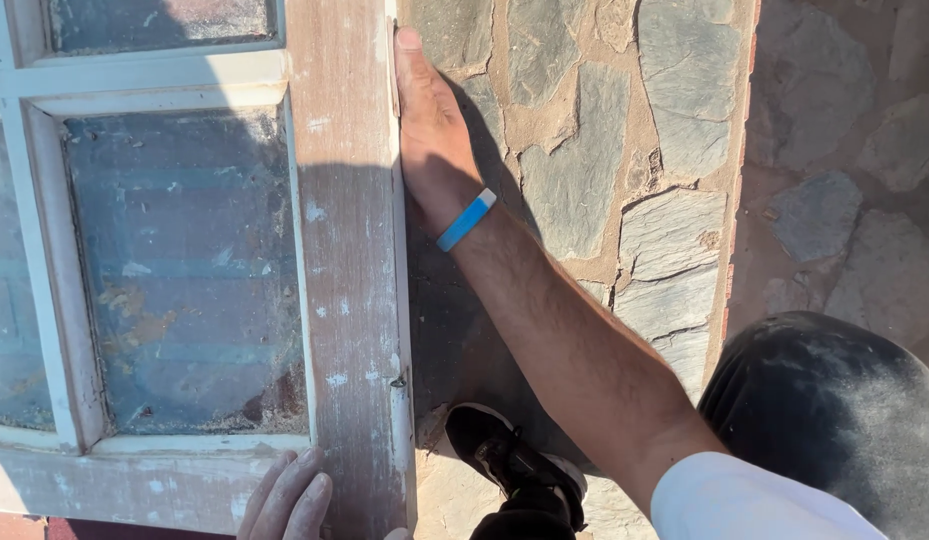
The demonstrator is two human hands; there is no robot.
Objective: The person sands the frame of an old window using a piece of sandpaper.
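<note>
An old wooden window frame (pixel 344 250) with worn white paint and dusty glass panes (pixel 189 270) lies flat in front of me. My right hand (pixel 429 130) reaches along its right edge, fingers flat against the side of the wood, a blue band on the wrist. At the near bottom rail, my left hand (pixel 289 500) rests with fingers together on the frame's lower corner; only the fingers show. Neither hand holds a tool.
Stone paving (pixel 604 150) with mortar joints spreads to the right of the frame. A brick-edged strip (pixel 734 200) runs down the paving. My black shoe (pixel 509 460) stands beside the frame's lower right corner, my dark-trousered knee (pixel 834 410) at far right.
</note>
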